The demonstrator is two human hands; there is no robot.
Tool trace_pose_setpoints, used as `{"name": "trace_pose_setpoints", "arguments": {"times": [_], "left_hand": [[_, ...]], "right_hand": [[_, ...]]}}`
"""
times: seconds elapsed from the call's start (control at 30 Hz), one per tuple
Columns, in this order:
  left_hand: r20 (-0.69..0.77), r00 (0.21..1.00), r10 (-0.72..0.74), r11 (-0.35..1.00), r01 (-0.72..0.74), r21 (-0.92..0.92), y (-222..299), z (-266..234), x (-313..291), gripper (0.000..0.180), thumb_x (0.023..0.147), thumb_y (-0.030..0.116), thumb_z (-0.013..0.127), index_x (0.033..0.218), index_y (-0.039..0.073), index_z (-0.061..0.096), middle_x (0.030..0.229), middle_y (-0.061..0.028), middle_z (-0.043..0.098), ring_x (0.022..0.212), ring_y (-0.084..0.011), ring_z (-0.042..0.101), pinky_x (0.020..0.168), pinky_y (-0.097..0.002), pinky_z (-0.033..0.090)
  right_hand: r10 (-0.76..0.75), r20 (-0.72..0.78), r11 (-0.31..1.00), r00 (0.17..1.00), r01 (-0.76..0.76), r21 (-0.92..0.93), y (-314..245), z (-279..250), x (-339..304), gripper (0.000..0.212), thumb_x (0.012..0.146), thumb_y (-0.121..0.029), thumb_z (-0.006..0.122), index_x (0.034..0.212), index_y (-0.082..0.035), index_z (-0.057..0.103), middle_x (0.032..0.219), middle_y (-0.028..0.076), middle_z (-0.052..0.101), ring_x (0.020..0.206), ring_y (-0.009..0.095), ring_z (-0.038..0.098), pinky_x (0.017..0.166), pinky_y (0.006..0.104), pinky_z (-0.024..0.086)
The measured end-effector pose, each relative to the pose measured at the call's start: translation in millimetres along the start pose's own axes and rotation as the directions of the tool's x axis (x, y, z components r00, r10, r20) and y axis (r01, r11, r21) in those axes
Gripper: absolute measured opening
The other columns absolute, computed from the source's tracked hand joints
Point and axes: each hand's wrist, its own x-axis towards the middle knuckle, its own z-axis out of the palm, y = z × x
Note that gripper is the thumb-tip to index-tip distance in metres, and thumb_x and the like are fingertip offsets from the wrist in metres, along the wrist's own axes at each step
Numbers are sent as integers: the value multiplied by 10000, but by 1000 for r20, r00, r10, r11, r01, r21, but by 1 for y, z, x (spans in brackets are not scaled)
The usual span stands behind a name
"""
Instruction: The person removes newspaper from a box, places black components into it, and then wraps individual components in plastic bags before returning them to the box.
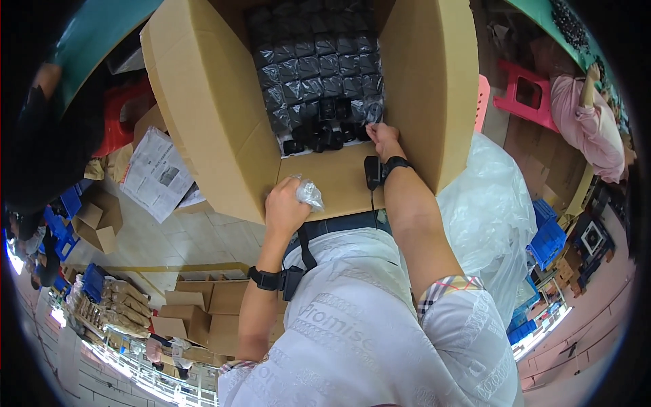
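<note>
A deep cardboard box [203,102] stands open in front of me. Inside it, black pieces wrapped in clear plastic [308,68] lie in tight rows. Several loose black pieces [329,138] sit in a jumble nearer to me. My left hand [285,209] is closed around crumpled clear plastic [310,195] at the box's near edge; whether anything is inside that plastic cannot be made out. My right hand [384,136] reaches into the box by its right wall, with fingers bent together beside the nearest wrapped pieces. What those fingers hold, if anything, is hidden.
Translucent plastic sheeting [488,217] bulges at the box's right. Newspaper [159,173] lies to its left, near a red stool [125,112]. A pink stool [525,95] and a person in pink [586,122] are at the far right. Another person in dark clothing [51,142] is at left.
</note>
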Motion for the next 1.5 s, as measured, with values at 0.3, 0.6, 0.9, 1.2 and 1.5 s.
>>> {"name": "trace_pose_setpoints", "arguments": {"times": [0.3, 0.6, 0.9, 1.2, 1.5], "left_hand": [[-17, 1000, 17, 1000, -17, -15, 2, 3, 3, 130, 707, 91, 649, 782, 3, 590, 824, -188, 608, 784, -414, 588, 671, -454, 476], [47, 999, -22, 1000, 22, -11, 2, 1, 1, 144, 682, 62, 628, 810, 7, 593, 886, -169, 622, 834, -404, 600, 715, -472, 497], [78, 996, -39, 999, 37, 20, 0, 0, 3, 167, 686, 67, 607, 842, 9, 606, 894, -180, 631, 854, -413, 605, 738, -475, 501], [47, 998, -34, 999, 36, -24, -6, -3, -4, 203, 702, 76, 605, 896, 19, 592, 910, -214, 640, 868, -431, 603, 755, -493, 488], [335, 941, -47, 986, 96, -134, 16, -9, 12, 455, 732, 187, 663, 1167, 137, 542, 897, -226, 662, 871, -431, 620, 750, -514, 483]], "right_hand": [[-298, -130, 922, 946, 249, -297, 24, 4, 44, 162, 751, 82, 650, 892, 3, 657, 757, 124, 663, 752, 226, 671, 639, 328, 564], [-129, -184, 977, 974, 157, 145, 46, 37, 28, 155, 766, 131, 603, 837, -4, 578, 875, 99, 635, 780, 199, 644, 688, 287, 592], [-261, -88, 914, 961, 216, -342, -11, 20, -12, 148, 761, 115, 596, 775, -33, 603, 703, 53, 610, 681, 169, 632, 584, 264, 536], [-243, 600, 804, 762, 504, -315, -90, -19, -103, 131, 787, 59, 540, 754, -68, 547, 702, 97, 656, 657, 153, 644, 550, 251, 458], [295, 825, 772, 482, 389, -503, -45, 12, -205, 113, 791, 48, 610, 824, -56, 580, 844, 90, 682, 786, 166, 669, 687, 293, 550]]}}
